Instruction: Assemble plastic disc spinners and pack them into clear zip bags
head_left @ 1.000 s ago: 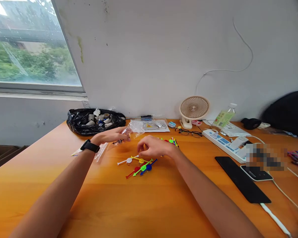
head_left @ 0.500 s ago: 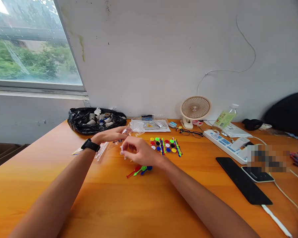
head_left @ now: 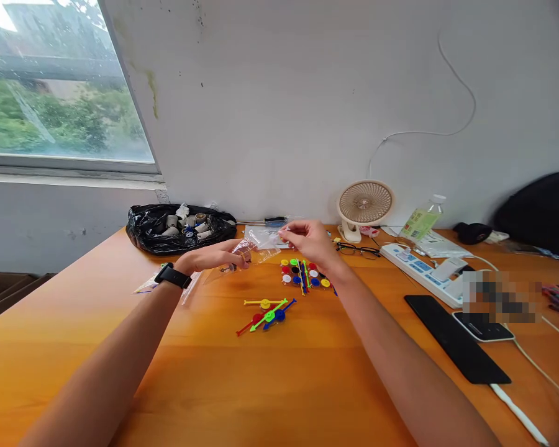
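Left hand [head_left: 209, 256], black watch [head_left: 174, 275] at the wrist: had a clear plastic bag [head_left: 264, 253] in its grip. Right hand [head_left: 311, 241]: pinched a small whitish piece [head_left: 284, 231] beside the bag, outline unclear. Wooden counter [head_left: 205, 385]: bore four arrow spinners, namely yellow spinner [head_left: 265, 304], red spinner [head_left: 257, 318], green spinner [head_left: 269, 316] and blue spinner [head_left: 280, 316], the last three overlapping. Coloured discs [head_left: 297, 280], grouped: lay near the right wrist. Toward the wall: stood an open black bag [head_left: 144, 228] with greyish contents and a beige fan [head_left: 364, 203]. Eyeglasses [head_left: 354, 249], dark-framed: lay before the fan.
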{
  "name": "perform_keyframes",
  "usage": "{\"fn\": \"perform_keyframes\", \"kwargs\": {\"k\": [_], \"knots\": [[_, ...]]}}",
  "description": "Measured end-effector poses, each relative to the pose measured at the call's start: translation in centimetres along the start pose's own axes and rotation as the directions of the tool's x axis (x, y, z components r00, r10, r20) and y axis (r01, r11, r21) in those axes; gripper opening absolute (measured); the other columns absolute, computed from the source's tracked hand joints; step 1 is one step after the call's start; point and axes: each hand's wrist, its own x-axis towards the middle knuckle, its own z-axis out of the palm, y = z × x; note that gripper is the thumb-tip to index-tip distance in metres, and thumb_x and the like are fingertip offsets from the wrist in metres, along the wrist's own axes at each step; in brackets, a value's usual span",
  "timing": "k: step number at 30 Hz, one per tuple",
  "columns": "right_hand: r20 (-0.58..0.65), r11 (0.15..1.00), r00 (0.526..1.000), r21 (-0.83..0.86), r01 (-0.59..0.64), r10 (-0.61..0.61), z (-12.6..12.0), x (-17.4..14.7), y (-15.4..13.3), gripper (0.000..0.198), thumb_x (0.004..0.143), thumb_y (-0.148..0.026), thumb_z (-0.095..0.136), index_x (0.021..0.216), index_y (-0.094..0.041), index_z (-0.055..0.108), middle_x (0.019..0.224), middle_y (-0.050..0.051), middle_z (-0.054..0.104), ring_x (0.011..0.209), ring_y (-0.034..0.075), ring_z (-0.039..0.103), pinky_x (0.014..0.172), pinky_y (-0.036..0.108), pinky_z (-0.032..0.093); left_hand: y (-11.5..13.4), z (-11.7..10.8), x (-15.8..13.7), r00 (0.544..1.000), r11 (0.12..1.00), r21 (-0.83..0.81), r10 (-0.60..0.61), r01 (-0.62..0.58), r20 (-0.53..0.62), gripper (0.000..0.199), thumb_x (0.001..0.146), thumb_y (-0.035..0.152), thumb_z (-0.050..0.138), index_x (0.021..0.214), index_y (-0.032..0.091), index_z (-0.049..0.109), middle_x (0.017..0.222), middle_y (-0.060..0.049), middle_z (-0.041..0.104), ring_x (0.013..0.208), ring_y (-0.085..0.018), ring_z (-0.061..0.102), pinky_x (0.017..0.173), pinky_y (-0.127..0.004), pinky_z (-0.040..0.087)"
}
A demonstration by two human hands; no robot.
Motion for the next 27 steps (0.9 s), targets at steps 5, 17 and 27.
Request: {"fn": "perform_keyframes", "kwargs": {"k": [5, 17, 27], "knots": [[0.125, 0.919, 0.986, -0.365, 0.148, -0.109, 1.5, -0.2, 1.5, 0.034, 0.092, -0.042, 0.062, 0.08, -0.016, 0.08, 0.079, 0.004, 0.07, 0.073, 0.018, 0.058, 0.067, 0.029, 0.041, 0.3, 0.7, 0.4, 1.0, 1.0, -0.009, 0.006, -0.005, 0.025, 0.034, 0.077, 0.041, 0.071, 0.101, 0.021, 0.059, 0.096, -0.001, 0.062, 0.089, -0.022, 0.058, 0.077, -0.031, 0.047], [0.496, 0.864, 0.867, -0.454, 0.217, 0.043, -0.2, -1.2, -0.1, 0.015, 0.086, -0.027, 0.068, 0.077, -0.017, 0.075, 0.071, 0.001, 0.071, 0.062, 0.014, 0.058, 0.058, 0.025, 0.038, -1.8, -0.6, 0.2, 0.981, 0.985, -0.059, -0.169, 0.164, -0.099, 0.045, 0.076, 0.047, 0.069, 0.114, 0.022, 0.065, 0.111, -0.005, 0.066, 0.101, -0.024, 0.06, 0.073, -0.028, 0.048], [0.79, 0.829, 0.599, -0.417, 0.372, 0.129, 5.8, -3.6, 2.1, 0.004, 0.082, -0.016, 0.073, 0.079, -0.016, 0.073, 0.08, 0.002, 0.074, 0.069, 0.013, 0.063, 0.058, 0.021, 0.041, -2.2, -0.8, 0.4, 0.897, 0.909, -0.052, -0.416, 0.413, -0.149, 0.061, 0.071, 0.059, 0.074, 0.115, 0.018, 0.065, 0.113, -0.008, 0.062, 0.084, -0.02, 0.059, 0.064, -0.027, 0.049]]}}
